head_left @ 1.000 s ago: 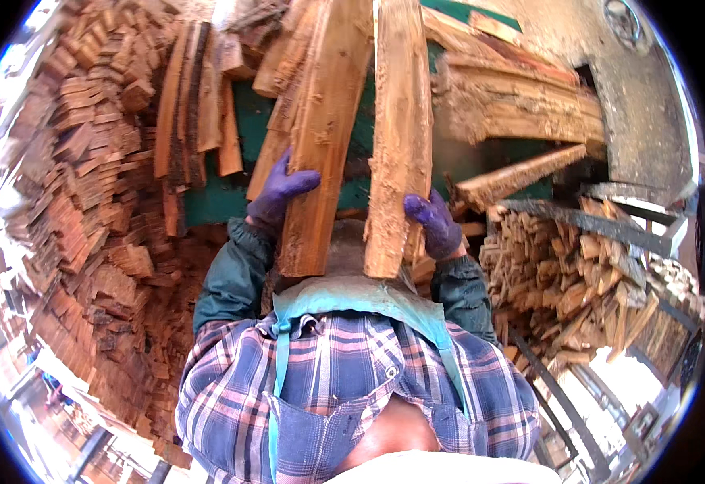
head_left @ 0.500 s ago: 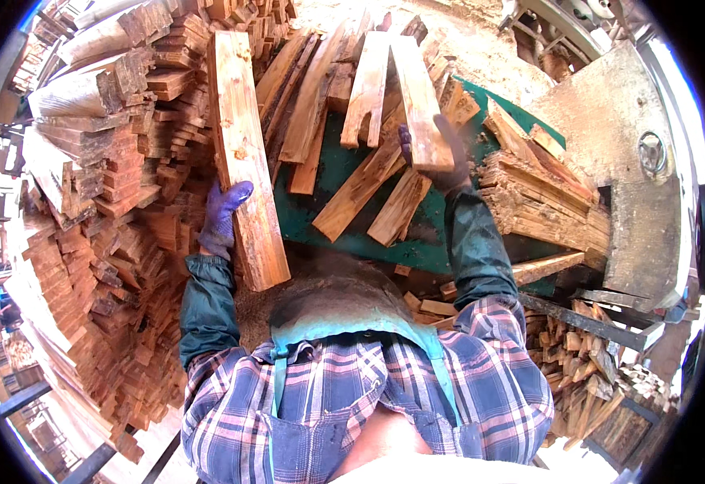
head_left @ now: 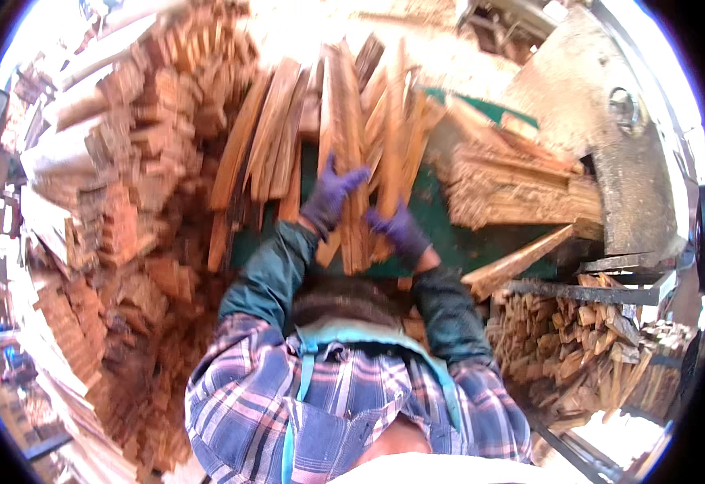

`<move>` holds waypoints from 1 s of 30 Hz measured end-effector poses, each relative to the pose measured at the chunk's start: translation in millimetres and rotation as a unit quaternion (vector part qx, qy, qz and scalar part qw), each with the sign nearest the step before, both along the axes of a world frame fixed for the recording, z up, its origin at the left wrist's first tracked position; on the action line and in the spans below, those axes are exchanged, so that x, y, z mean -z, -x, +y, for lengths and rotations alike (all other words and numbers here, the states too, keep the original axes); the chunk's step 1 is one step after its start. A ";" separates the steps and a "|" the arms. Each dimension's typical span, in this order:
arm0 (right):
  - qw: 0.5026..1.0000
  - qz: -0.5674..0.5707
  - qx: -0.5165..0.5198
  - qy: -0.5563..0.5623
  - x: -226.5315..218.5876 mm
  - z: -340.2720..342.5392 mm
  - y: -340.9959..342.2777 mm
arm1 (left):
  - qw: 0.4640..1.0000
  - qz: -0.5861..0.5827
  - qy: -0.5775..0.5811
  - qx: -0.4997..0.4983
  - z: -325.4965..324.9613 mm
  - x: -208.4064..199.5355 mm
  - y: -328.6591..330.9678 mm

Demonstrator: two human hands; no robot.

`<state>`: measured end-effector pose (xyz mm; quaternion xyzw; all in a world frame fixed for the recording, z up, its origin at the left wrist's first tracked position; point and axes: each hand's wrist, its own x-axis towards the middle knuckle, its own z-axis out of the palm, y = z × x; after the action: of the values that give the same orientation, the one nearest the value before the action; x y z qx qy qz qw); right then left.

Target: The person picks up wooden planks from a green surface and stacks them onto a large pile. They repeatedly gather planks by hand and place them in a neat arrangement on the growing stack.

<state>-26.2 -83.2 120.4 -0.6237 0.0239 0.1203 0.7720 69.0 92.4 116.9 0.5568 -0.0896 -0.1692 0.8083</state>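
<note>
Both my hands wear purple gloves and are close together over the near ends of long, rough wooden boards. My left hand grips a long brown board, its thumb across the top and a finger along the side. Just right of it, my right hand closes around the near end of a second board, thumb on its left side. Motion blur softens the fingers, and some are hidden. More boards lie fanned out to the left, over a green surface.
A tall stack of cut wood rises along my left. On the right are a bundle of rough slats, a loose stick and a worn panel with a round fitting. Below a dark metal bar sits more piled wood.
My left hand has moved right from the large board at the left, now out of that spot. My right hand has come left and nearer me. The view has shifted slightly.
</note>
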 end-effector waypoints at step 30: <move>0.750 -0.041 0.602 -0.271 8.2 -125.3 206.3 | 0.824 0.057 -0.052 0.561 -154.5 -53.7 143.5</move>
<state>-232.5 -208.6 112.2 -0.2494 0.3288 -0.3933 0.8216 -74.4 -62.2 170.6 0.4405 -0.3318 -0.6295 0.5474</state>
